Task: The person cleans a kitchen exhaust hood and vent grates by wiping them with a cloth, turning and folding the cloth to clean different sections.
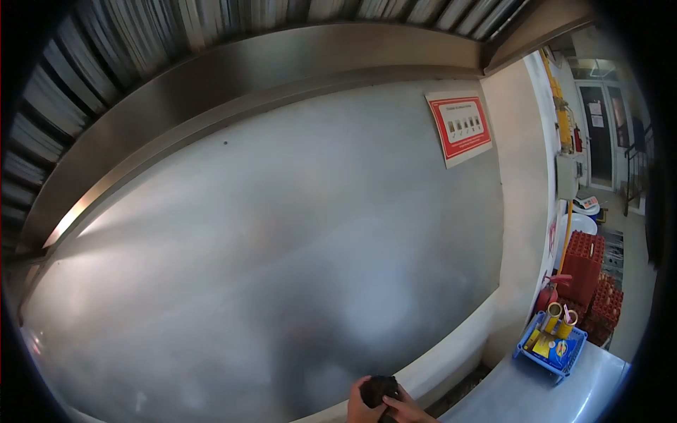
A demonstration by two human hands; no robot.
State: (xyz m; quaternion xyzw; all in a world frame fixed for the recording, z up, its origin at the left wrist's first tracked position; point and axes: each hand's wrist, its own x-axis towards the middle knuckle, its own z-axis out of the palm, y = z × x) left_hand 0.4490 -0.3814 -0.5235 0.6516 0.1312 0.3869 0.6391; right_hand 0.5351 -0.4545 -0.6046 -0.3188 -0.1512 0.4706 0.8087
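Note:
At the bottom edge of the view, both my hands are closed around a dark, rounded object (379, 388). It looks black or very dark brown; its exact kind cannot be made out. My left hand (358, 406) wraps it from the left side. On the right, my right hand (407, 409) has its thumb and fingers pressed against the object's lower right. The lower parts of both hands and of the object are cut off by the frame. Behind them rises a shiny metal wall panel (282, 247).
A blue basket (520, 347) with tape rolls and a yellow-and-blue packet stands on a steel table (486, 398) at right. Beyond it are a red fire extinguisher (546, 296) and stacked red egg trays (584, 264). A metal hood (317, 49) overhangs; a red-bordered sign (462, 127) hangs on the panel.

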